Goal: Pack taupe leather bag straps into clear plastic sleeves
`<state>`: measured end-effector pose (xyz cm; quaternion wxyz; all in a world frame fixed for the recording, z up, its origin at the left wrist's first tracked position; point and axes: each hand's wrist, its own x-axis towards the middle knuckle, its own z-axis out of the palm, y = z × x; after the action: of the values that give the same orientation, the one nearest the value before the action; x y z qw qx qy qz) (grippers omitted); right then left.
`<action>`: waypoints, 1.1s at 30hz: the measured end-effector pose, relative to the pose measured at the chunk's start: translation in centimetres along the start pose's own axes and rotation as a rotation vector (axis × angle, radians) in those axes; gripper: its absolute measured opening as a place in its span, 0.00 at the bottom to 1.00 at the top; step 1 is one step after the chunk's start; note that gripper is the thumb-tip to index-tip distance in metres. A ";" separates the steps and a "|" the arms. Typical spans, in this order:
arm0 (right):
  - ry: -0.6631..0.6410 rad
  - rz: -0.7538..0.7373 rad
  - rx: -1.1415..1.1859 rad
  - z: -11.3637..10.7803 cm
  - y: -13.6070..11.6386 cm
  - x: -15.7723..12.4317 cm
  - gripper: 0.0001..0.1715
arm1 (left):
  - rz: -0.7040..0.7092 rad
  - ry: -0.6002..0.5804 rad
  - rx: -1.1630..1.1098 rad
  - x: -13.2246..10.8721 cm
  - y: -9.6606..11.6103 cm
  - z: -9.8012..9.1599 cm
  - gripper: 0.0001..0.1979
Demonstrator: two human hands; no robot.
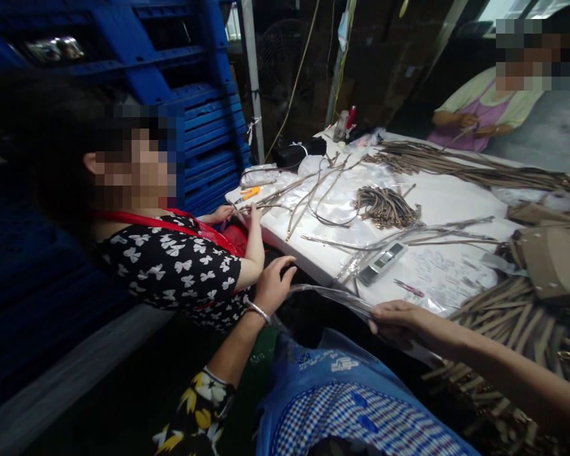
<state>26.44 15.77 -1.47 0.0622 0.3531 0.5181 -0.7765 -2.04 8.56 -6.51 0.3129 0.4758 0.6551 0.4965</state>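
Observation:
A long clear plastic sleeve [330, 292] spans the space in front of my apron, just off the table's edge. My right hand [394, 318] is closed around its right end, the fingers pressed together. At the other end, my left hand [272, 288] has thumb and forefinger apart. The sleeve passes just below that thumb, against or close to the palm; the other fingers are partly hidden. What is inside the sleeve, if anything, is too unclear to tell. Nearest on the table are a grey device with a small display [382, 263] and pink-handled snips [408, 288].
A white-topped table [470, 199] bears a coiled bundle of brown straps [389, 208], long straps [456, 163] and an orange tool [251, 192]. More straps [513, 323] hang at right. One co-worker [180, 266] handles a strap at left; another [484, 120] stands across. Blue pallets [209, 139] rise behind.

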 end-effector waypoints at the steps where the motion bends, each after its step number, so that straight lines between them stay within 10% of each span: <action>1: -0.021 0.023 0.100 0.2 -0.3 -0.1 0.22 | 0.058 -0.050 -0.002 -0.8 0.1 0.7 0.12; 5: -0.061 0.067 0.299 1.1 -1.4 -0.2 0.17 | 0.200 -0.450 -0.183 -4.2 1.3 4.9 0.22; 13: 0.248 -0.356 0.409 1.0 -4.6 -1.9 0.20 | 0.014 -0.488 -0.433 -4.7 -0.9 10.8 0.21; 21: 0.897 -0.985 -0.498 -2.6 -4.4 0.3 0.17 | -0.249 -0.615 -0.679 -5.5 1.5 9.2 0.22; 27: 0.529 -0.712 -1.181 -4.8 1.7 2.1 0.19 | -0.353 -0.497 -0.717 -3.7 4.4 5.5 0.21; 33: 0.355 -0.388 -0.883 -1.2 2.6 2.0 0.22 | -0.344 -0.438 -0.528 -0.8 3.3 4.0 0.20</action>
<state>26.76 16.17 -4.98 -0.0290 0.3169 0.8552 -0.4091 2.79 9.36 -4.65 0.6360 0.3567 0.4926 0.4749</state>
